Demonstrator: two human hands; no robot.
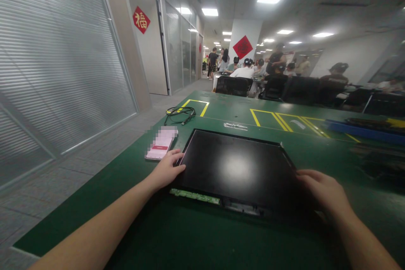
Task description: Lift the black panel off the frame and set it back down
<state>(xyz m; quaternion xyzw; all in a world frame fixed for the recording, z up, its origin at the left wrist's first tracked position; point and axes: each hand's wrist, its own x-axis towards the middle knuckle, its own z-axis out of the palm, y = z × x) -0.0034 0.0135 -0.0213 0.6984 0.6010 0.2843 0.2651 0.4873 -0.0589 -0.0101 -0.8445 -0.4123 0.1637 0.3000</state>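
On the green desk, close to its near edge, lies a bare display panel, flat and face up, its dark glossy screen catching a blurred reflection of a ceiling light. A narrow green circuit strip runs along the panel's near edge, and beside it a darker strip continues toward the right.

The left hand rests on the panel's left near corner, its fingers laid over the edge and spread rather than closed; its grip is loose, pressed onto the panel and not clamped around it. The right hand lies at the panel's right near corner, fingers curled over the edge; whether its grip actually closes on the panel or only rests against it I cannot tell, since the underside of the hand is hidden.

Just beside the left hand, toward the far left, a smartphone lies flat on the desk with its screen lit pink and white, the upper part blurred out. Farther off, a coiled black cable sits next to a yellow-taped rectangle marked on the desk. More yellow tape lines cross the far middle of the desk, and a blue tray stands at the far right.

Beyond the desk, other people sit and stand around office chairs. A red diamond sign hangs on the left wall, another on a white pillar.
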